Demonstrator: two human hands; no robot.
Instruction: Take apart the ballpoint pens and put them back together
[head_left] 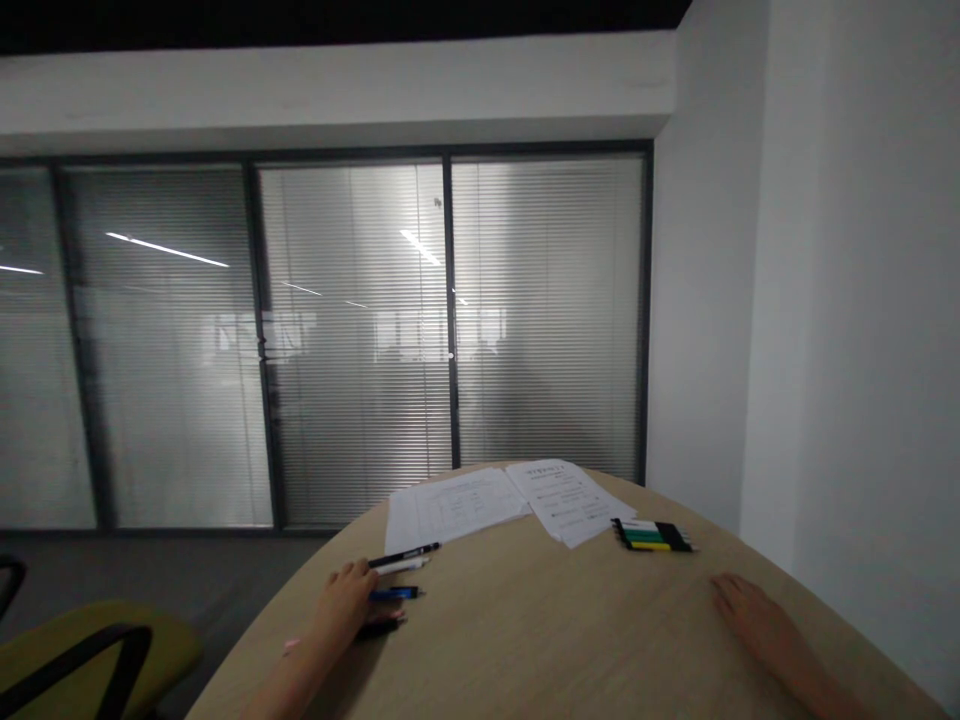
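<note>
My left hand (345,603) rests at the near left of the pale wood table (570,640), its fingers against the ends of several pens. These are a black pen (405,555), a white pen (401,567), a blue pen (395,593) and a dark pen (380,628); the hand hides their near ends. My right hand (754,617) lies flat on the tabletop at the right, holding nothing. Nearest to it is a bundle of colored markers (652,536). Beyond the pens lie printed paper sheets (510,503), partly overlapping.
The curved table edge runs along the left and far sides. A yellow-green chair (90,650) with a black armrest stands at the lower left. Glass partitions with blinds (352,340) stand behind the table, and a white wall (847,300) rises at the right.
</note>
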